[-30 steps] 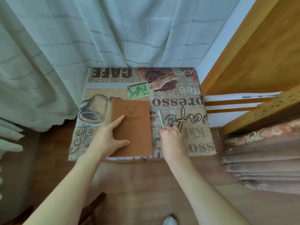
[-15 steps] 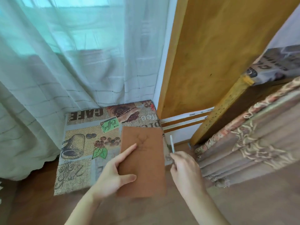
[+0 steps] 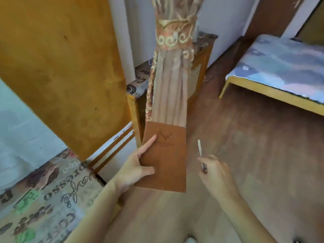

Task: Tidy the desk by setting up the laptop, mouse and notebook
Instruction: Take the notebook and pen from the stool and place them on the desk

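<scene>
A brown notebook [image 3: 166, 160] with a stamped deer emblem is held in the air in front of me, above the wooden floor. My left hand [image 3: 135, 168] grips its left edge, thumb on the cover and index finger stretched along it. My right hand [image 3: 216, 172] is to the right of the notebook and pinches a thin white pen [image 3: 199, 150] that points up and away. Neither laptop nor mouse is in view.
A low table with a coffee-print cloth [image 3: 52, 199] lies at the lower left. An orange wooden panel [image 3: 61, 67] stands behind it. A tied patterned curtain [image 3: 171, 76] hangs ahead, beside a small cabinet [image 3: 198, 71]. A bed [image 3: 280, 71] is at the right.
Both hands lifted the notebook and pen off the coffee-print table. My view swung right, from the table and sheer curtain toward the tied curtain and bed.
</scene>
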